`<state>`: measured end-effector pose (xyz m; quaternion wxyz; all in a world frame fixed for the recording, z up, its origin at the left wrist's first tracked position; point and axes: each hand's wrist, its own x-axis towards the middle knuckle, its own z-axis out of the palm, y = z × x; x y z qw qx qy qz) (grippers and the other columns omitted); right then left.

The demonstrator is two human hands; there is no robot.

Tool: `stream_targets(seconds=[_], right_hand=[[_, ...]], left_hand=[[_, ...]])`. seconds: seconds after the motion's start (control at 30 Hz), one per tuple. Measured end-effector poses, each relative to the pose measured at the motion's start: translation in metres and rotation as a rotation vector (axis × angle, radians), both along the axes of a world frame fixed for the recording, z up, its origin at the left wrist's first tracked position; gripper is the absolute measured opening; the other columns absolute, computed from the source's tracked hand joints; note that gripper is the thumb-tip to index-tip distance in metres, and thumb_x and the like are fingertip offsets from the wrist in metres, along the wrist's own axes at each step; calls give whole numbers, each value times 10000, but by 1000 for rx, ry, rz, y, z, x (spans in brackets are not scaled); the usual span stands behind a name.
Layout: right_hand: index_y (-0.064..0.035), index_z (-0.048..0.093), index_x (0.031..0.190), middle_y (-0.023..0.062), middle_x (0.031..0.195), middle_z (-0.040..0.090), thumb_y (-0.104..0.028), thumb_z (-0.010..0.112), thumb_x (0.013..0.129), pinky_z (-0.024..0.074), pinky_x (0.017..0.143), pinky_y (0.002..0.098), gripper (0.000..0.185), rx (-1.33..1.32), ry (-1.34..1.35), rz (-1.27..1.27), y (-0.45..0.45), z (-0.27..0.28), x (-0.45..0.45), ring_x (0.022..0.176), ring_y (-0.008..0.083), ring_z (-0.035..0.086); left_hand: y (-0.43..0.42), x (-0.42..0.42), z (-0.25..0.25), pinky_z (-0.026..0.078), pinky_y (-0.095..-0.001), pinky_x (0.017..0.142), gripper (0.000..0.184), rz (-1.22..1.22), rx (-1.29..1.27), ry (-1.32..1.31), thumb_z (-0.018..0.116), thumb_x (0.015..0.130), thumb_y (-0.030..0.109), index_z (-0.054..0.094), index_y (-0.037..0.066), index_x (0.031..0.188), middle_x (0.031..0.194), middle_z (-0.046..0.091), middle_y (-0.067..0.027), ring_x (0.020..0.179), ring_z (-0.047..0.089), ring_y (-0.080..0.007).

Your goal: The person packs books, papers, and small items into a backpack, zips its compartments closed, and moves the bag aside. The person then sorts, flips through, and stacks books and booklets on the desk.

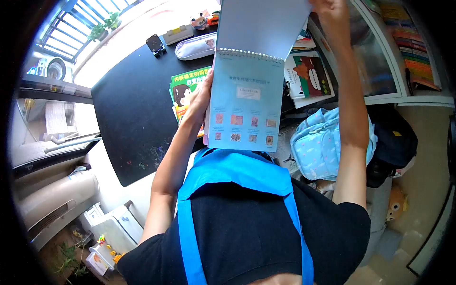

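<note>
A spiral-bound booklet (244, 107) stands open in front of my chest, its light blue lower page printed with a heading and several small pictures. My left hand (202, 97) grips its left edge, fingers mostly hidden behind it. Above the coil binding, a pale blank page (261, 26) is lifted upward. At the top edge of the view, my right hand (331, 10) has closed fingers at that page's upper right corner; part of the hand is cut off. Behind my left hand lie green-covered books (183, 85) on the black desk (130, 104).
On the desk are a lavender pencil case (195, 46), a small black stand (155, 45) and a small figurine (199, 22). More books (309, 78) lie right of the booklet. A light blue backpack (316, 142) sits beside my right arm, near a bookshelf (413, 47).
</note>
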<state>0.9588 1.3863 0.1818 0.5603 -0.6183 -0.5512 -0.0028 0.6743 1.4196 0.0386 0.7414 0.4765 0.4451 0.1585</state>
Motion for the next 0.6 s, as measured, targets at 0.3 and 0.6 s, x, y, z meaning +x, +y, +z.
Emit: stream_targets(seconds=[0.3, 0.6], right_hand=[[-96, 601, 1136, 101, 987, 667, -235, 559, 912, 534, 828, 363, 267, 153, 240, 422, -10, -62, 32, 964, 241, 647], [-107, 653, 1041, 92, 1116, 610, -46, 619, 782, 404, 923, 393, 268, -241, -568, 354, -75, -115, -122, 1096, 264, 528]], left_hand=[[12, -13, -44, 487, -296, 712, 761, 138, -88, -75, 365, 843, 704, 570, 23, 1115, 901, 596, -88, 802, 576, -146], [58, -86, -64, 550, -418, 820, 640, 106, -210, -622, 534, 870, 363, 325, -39, 1322, 1214, 528, -215, 1031, 603, -300]])
